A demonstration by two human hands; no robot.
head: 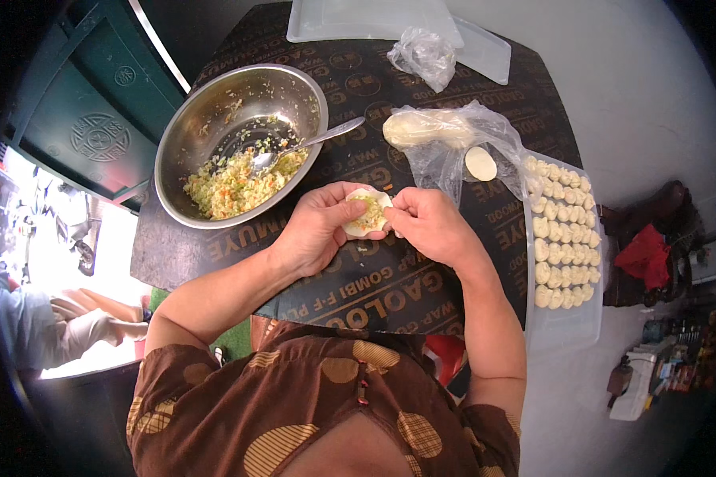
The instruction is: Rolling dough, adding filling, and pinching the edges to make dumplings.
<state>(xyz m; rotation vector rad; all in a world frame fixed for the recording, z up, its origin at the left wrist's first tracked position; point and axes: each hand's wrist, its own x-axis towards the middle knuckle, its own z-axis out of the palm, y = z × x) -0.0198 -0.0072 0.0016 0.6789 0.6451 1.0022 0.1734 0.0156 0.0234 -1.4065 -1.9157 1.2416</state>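
Note:
Over the table, my left hand (pixel 319 223) cradles a round dough wrapper (pixel 354 229), thumb resting on the chopped vegetable filling (pixel 372 216) inside it. My right hand (pixel 428 222) pinches the wrapper's right edge between thumb and fingers. The wrapper is still spread, with its filling showing. Left of my hands stands a large steel bowl (pixel 170 152) of vegetable filling with bits of orange and green. A metal spoon (pixel 331 132) leans in it, its handle over the rim. One flat wrapper (pixel 481 164) lies to the right, by a plastic bag (pixel 435 170).
Rows of shaped dumplings (pixel 564 238) fill much of a plastic tray (pixel 564 331) at the right. A roll of dough (pixel 429 128) lies under the bag. Crumpled plastic (pixel 423 56) and plastic lids or trays (pixel 370 21) sit at the back. At left, a person (pixel 89 322) sits beyond a green door (pixel 95 119).

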